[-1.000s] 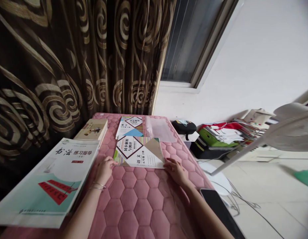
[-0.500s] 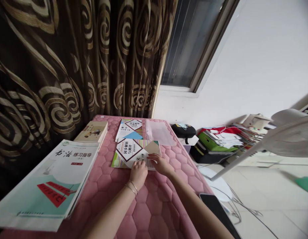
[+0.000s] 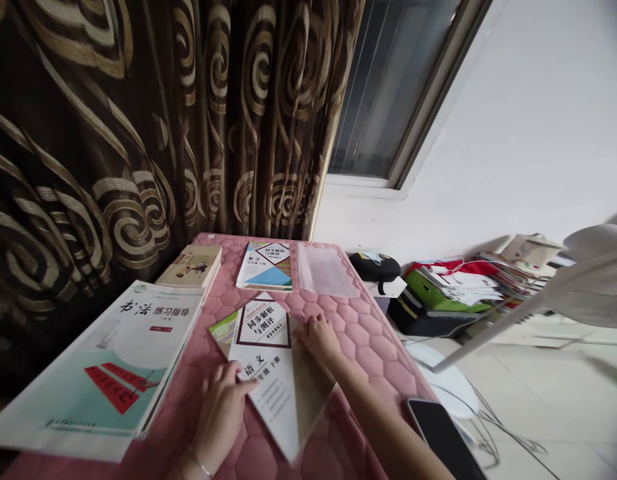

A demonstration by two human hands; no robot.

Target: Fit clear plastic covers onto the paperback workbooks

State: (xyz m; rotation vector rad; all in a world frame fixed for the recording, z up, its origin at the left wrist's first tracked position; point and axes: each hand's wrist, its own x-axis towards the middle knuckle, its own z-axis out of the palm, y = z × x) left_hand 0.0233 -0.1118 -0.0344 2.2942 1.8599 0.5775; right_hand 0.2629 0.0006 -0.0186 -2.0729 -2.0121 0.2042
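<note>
Over near pink quilting [image 3: 253, 448], left hand [image 3: 221, 407] pinches Chinese workbook [image 3: 274, 393]; right hand [image 3: 322, 339] curls against it, grip unclear; even edge support should limit bending

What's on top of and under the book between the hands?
The left hand has its thumb over the book; the right hand is at the book's right edge. Pink quilted padding shows around it, but whatever lies directly beneath is covered.
</note>
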